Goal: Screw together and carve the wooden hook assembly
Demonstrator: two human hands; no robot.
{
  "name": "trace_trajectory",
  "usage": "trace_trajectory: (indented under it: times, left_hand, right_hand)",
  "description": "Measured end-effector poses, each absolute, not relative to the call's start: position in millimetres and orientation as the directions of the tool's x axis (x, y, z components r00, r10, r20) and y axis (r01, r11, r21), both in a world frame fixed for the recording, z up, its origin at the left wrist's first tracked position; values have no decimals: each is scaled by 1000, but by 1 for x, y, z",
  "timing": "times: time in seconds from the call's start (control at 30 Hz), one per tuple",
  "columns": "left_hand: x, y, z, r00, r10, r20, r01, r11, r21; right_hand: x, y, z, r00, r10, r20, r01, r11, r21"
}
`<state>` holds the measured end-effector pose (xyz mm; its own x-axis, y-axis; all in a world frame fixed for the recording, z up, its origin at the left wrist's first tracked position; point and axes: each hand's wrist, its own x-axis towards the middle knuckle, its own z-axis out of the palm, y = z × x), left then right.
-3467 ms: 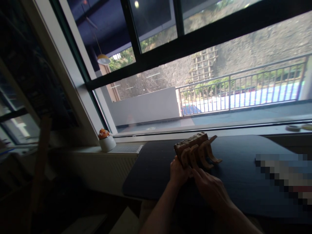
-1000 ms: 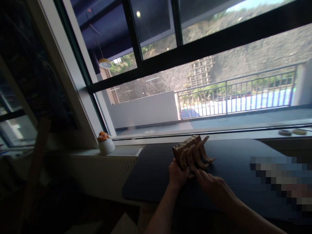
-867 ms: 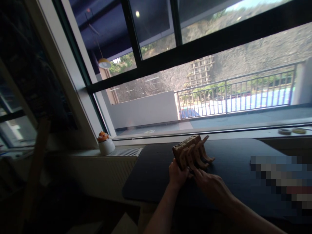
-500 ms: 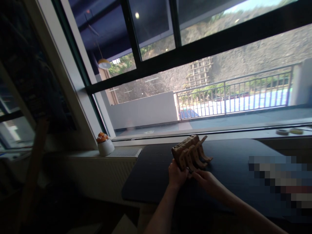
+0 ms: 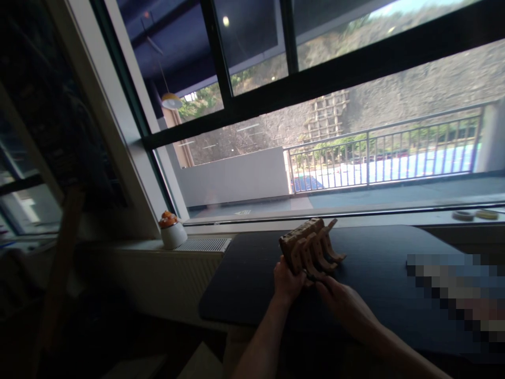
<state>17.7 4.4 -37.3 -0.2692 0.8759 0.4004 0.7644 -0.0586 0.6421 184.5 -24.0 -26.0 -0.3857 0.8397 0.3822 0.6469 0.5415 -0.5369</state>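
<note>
A brown wooden piece, with a rough, blocky back and several curved, hook-like wooden prongs, is held tilted just above the dark table. My left hand is closed around its lower near end. Against the nearest curved prong, my right hand has its fingertips pressed together, close beside the left fingers. Whatever lies between the right fingertips is small and partly hidden by the hand.
The dark table with rounded corners stands under a wide window. A white jar with an orange lid sits on the sill by a radiator. Rolls of tape lie on the right sill. A pixelated patch covers something on the table's right.
The whole view has shifted slightly. My right hand has turned a little, its wrist lower and its fingers pointing more upward. My left hand keeps its grip on the wooden piece.
</note>
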Motion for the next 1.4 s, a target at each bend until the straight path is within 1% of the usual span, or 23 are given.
trace_trajectory:
  times: [0.1,0.17,0.27,0.37,0.47,0.57,0.63,0.77,0.87,0.97,1.1,1.17,1.23,1.3,1.4]
  left_hand:
    - [18,4,-37,-274,876,397,767,-50,640]
    - [18,4,-36,-275,877,395,768,-47,639]
    - [19,2,-34,-271,879,392,768,-48,638]
    - [19,2,-34,-277,881,384,765,-39,643]
    - [19,3,-35,-292,879,377,756,-29,654]
    - [18,4,-37,-301,878,372,747,-26,665]
    - [18,4,-37,-303,879,369,743,-25,669]
    - [18,4,-37,-295,879,374,742,-36,669]
    - [18,4,-37,-289,877,384,742,-48,668]
    - [18,4,-38,-285,875,390,741,-57,670]
    - [18,4,-39,-291,876,385,737,-51,674]
    - [18,3,-39,-289,878,382,735,-53,676]
    - [17,3,-38,-286,879,381,729,-58,682]
    - [17,3,-38,-289,879,378,721,-60,690]
    - [17,4,-37,-295,881,370,710,-57,702]
  right_hand:
    - [178,-16,-32,-392,875,284,637,481,-603]
    - [177,-13,-30,-405,877,258,632,473,-614]
    - [181,-18,-21,-411,856,314,629,516,-582]
    - [187,-31,-11,-421,809,410,644,585,-493]
    - [188,-42,-6,-471,744,474,634,659,-404]
    - [184,-44,-6,-481,722,498,626,680,-381]
    - [181,-39,-8,-429,751,503,644,644,-412]
    - [181,-15,-13,-258,845,468,675,504,-539]
    - [185,1,-17,-222,883,413,674,445,-590]
    - [192,1,-15,-249,868,430,669,475,-572]
    - [202,-15,-2,-372,778,506,658,606,-448]
    - [203,-23,3,-451,732,511,640,664,-386]
    - [201,-27,4,-498,708,500,628,692,-356]
    - [197,-27,1,-501,715,488,631,687,-359]
    - [189,-21,-9,-443,770,459,656,628,-420]
